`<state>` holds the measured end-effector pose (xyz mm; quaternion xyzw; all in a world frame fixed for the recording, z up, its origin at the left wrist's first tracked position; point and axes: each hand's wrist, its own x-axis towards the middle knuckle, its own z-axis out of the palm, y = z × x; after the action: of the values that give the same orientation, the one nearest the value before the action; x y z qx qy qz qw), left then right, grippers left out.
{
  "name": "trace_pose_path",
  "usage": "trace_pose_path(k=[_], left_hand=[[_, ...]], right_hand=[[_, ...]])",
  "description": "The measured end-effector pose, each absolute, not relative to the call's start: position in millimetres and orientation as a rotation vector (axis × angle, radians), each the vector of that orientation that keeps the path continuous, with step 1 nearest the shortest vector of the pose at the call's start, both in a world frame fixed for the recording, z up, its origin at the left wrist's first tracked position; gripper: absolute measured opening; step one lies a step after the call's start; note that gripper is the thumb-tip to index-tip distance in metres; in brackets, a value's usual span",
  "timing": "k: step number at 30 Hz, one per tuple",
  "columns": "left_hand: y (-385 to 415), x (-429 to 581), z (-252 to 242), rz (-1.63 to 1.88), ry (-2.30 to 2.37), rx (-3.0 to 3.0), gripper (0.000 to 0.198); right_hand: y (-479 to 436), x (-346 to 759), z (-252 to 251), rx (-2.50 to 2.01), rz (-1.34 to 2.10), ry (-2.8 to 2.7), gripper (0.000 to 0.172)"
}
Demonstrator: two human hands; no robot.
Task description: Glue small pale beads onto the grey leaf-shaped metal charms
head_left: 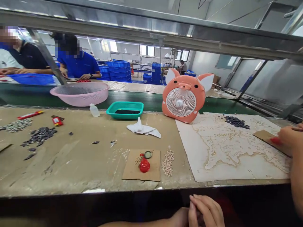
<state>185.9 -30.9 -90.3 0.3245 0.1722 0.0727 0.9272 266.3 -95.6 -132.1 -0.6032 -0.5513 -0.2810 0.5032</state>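
Note:
Both my hands sit low, below the table's front edge point(71, 192), and touch each other. My right hand point(209, 212) lies on top, its fingers pressed together and curled over my left hand point(181, 218), whose fingers are hidden. I see nothing held in either. Nearest on the table is a brown cardboard piece point(131, 171) with a small red part point(144, 165) and a round green-rimmed part point(148, 154) on it. A heap of pale beads point(167, 162) lies beside it.
A pink pig-shaped fan point(183, 97) stands at the back of a white stained sheet point(227, 151). A co-worker's hand point(287, 135) at the right edge rests on cardboard. Also here: white cloth point(142, 128), teal tray point(125, 107), pink basket point(80, 93), dark parts point(40, 135). Two people work behind.

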Motion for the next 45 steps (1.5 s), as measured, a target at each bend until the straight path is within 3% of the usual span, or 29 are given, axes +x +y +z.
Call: trace_pose_path(k=[2, 6, 13, 17, 19, 29, 38, 45], left_hand=[[-22, 152, -86, 0.139, 0.436, 0.724, 0.026], [-8, 70, -56, 0.150, 0.628, 0.863, 0.055], [52, -37, -5, 0.692, 1.212, 1.323, 0.056], [97, -47, -18, 0.881, 1.503, 1.716, 0.039], [107, -45, -25, 0.886, 1.555, 1.904, 0.029], [105, -47, -37, 0.812, 1.576, 2.360, 0.022], [75, -51, -31, 1.228, 1.484, 2.460, 0.005], [51, -33, -34, 0.866, 1.101, 2.814, 0.022]], right_hand=[[-87, 249, -115, -1.389, -0.636, -1.381, 0.017], [-68, 225, -88, -1.312, -0.522, -1.421, 0.021], [-46, 228, -78, -1.391, -0.440, -1.500, 0.027], [-40, 244, -74, -1.635, -0.317, -1.521, 0.012], [-39, 248, -72, -1.719, -0.260, -1.535, 0.012], [-46, 263, -68, -1.872, -0.012, -1.598, 0.022], [-30, 282, -60, -1.872, 0.150, -1.750, 0.025], [-29, 283, -64, -1.833, 0.084, -1.748, 0.024]])
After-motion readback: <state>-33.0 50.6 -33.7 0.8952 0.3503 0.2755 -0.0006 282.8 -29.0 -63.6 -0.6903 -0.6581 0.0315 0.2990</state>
